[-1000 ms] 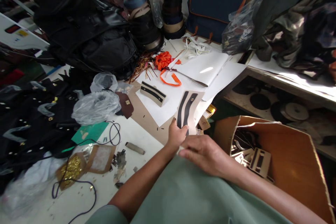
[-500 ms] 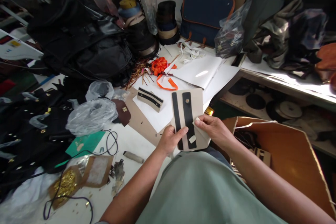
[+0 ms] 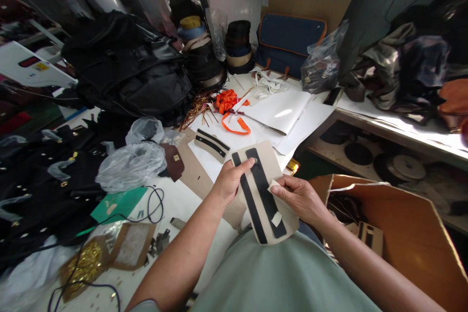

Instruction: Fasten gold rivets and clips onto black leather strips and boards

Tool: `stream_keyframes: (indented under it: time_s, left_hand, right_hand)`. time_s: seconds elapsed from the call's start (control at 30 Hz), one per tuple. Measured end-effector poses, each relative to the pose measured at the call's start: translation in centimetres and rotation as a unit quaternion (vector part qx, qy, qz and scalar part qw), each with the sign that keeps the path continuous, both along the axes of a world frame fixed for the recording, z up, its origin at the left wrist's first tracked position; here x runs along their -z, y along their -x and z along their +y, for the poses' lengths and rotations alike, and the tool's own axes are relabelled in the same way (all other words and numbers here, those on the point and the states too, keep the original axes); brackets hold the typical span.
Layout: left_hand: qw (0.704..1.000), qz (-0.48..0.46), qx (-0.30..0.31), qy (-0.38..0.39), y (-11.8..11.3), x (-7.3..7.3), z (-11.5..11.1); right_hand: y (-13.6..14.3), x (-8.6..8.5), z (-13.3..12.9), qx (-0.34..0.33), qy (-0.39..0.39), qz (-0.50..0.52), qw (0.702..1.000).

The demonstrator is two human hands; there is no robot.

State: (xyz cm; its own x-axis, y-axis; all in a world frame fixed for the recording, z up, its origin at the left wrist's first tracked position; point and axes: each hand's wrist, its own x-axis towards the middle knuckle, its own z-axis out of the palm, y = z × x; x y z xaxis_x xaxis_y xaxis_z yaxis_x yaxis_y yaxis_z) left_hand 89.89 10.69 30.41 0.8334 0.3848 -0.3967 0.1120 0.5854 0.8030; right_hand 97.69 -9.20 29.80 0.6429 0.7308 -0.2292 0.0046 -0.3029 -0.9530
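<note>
A beige panel [image 3: 288, 215] with two black strips is tilted over my lap. My left hand [image 3: 227, 181] grips its left edge, the thumb pressed on the right-hand strip beside a round metal snap [image 3: 255, 160]. At the panel's right side, my right hand [image 3: 300, 198] is closed, pinching a small pale scrap [image 3: 272, 185] between thumb and fingers; whether it also grips the panel I cannot tell. Another pale scrap [image 3: 277, 219] lies on the lower end of the right strip. Beyond my left hand, a curved beige strip with black bands [image 3: 212, 145] lies on white paper.
An open cardboard box [image 3: 409, 224] with similar pieces stands at my right. To the left lie plastic bags [image 3: 131, 165], a brown flap with a clasp [image 3: 174, 162], a black cord [image 3: 155, 204] and gold fittings [image 3: 86, 263]. Orange ribbon [image 3: 226, 101] and webbing rolls [image 3: 239, 46] sit farther back.
My left hand has slid up the panel, its thumb now by the snap. The panel has tilted, its lower end swinging right and nearer my body. My right hand keeps pinching the scrap.
</note>
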Motion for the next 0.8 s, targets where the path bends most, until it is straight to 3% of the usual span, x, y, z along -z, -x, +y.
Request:
stream_keyframes:
  time_s: [0.17, 0.23, 0.43, 0.63, 0.8]
  left_hand:
    - [0.992, 0.013, -0.017, -0.124, 0.0, -0.2, -0.1]
    - [0.985, 0.019, -0.018, -0.169, -0.1, -0.5, -0.1]
    - [0.974, -0.008, 0.021, -0.224, -0.3, -2.3, -1.2]
    - [0.975, -0.045, 0.058, -0.209, 0.3, -3.4, -2.1]
    - [0.966, -0.022, 0.091, -0.239, 0.6, -3.5, -2.0]
  right_hand:
    - [-0.9, -1.2, -0.7, 0.129, -0.05, -0.18, 0.974]
    - [-1.1, -2.0, -0.5, 0.134, -0.042, -0.227, 0.964]
    - [-0.8, -2.5, 1.9, 0.064, 0.001, -0.167, 0.984]
    - [-1.0, -2.3, 3.1, 0.063, -0.001, -0.149, 0.987]
    - [-1.0, -2.4, 3.2, 0.068, -0.005, -0.113, 0.991]
